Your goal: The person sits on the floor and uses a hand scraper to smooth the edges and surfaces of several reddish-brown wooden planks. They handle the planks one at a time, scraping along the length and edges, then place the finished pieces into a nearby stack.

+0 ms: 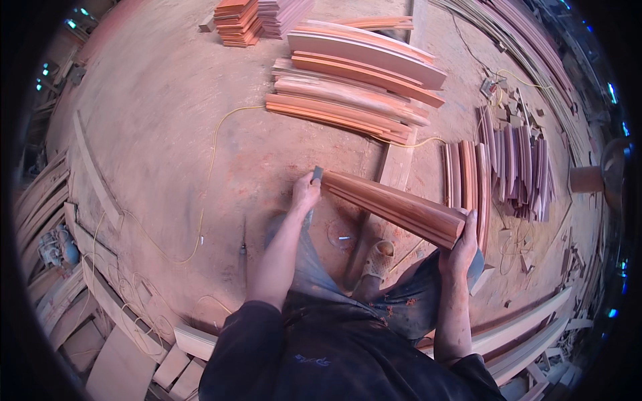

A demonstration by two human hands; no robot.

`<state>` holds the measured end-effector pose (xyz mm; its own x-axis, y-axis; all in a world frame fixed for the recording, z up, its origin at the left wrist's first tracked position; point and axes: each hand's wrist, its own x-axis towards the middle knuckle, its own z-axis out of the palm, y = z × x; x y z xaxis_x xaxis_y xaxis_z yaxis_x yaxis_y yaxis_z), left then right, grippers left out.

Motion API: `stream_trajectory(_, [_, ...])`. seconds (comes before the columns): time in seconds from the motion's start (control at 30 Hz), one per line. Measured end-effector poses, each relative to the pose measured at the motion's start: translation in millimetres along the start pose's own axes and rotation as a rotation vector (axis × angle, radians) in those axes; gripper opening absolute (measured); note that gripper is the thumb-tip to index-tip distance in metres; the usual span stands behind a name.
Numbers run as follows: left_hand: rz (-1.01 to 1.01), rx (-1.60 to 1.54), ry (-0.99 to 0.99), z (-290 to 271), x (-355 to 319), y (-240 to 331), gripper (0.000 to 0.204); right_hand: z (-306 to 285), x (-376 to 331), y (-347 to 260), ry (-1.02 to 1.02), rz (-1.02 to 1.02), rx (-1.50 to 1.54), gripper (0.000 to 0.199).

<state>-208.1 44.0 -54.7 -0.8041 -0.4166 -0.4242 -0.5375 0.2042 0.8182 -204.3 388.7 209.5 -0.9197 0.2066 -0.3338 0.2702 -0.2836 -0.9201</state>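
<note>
A long reddish-brown wooden moulding [394, 206] with grooves along its side lies slantwise across my front, its near right end over my knee. My right hand [460, 250] is closed round that near end, thumb along its side. At the far left end, my left hand [306, 194] is closed on a small grey rectangular piece [317, 174], perhaps sandpaper or a sanding block. That piece is up against or just beside the moulding's end; I cannot tell whether they touch.
Stacked wooden boards [354, 73] lie ahead on the dusty floor, with a yellow cord [215, 144] running past. Shorter mouldings [465, 174] and a purplish bundle of strips [521, 170] are to the right. Planks [100, 287] and a blue-grey power tool [59, 247] sit at left.
</note>
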Motion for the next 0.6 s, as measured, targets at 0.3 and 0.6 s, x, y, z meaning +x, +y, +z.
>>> stream_trajectory(0.3, [0.290, 0.088, 0.148, 53.6, -83.9, 106.5, 0.026, 2.9, 2.0, -0.7, 0.098, 0.019, -0.041, 0.049])
stream_trajectory(0.6, [-0.078, -0.043, 0.131, 23.0, -33.4, 82.8, 0.018, 0.3, 1.8, 0.0, 0.078, -0.014, -0.070, 0.051])
